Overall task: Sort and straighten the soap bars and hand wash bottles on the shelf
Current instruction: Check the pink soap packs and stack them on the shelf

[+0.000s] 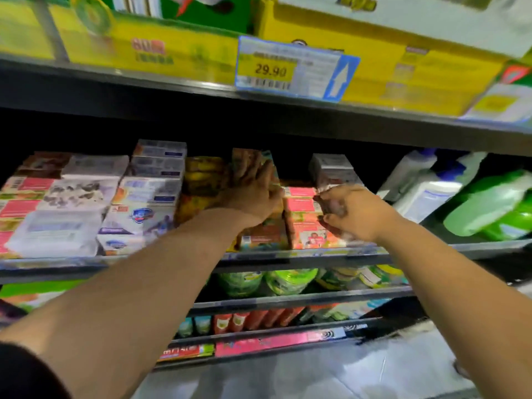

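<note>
Stacks of boxed soap bars fill the middle shelf [288, 253]. My left hand [253, 194] grips an orange and brown soap box stack [259, 237] standing upright in the centre. My right hand [349, 210] pinches a grey and white soap box [331, 169] beside a stack of pink soap boxes [299, 208]. White hand wash bottles [426, 185] lean at the right, next to green refill pouches [489, 205]. White and blue soap boxes [144, 208] and pink ones [26, 203] sit at the left.
The upper shelf carries yellow cartons [149, 44] and a price tag [293, 69] reading 29.90. Lower shelves hold green packs [288, 280] and red boxes [253, 319]. The grey floor [345, 375] lies below.
</note>
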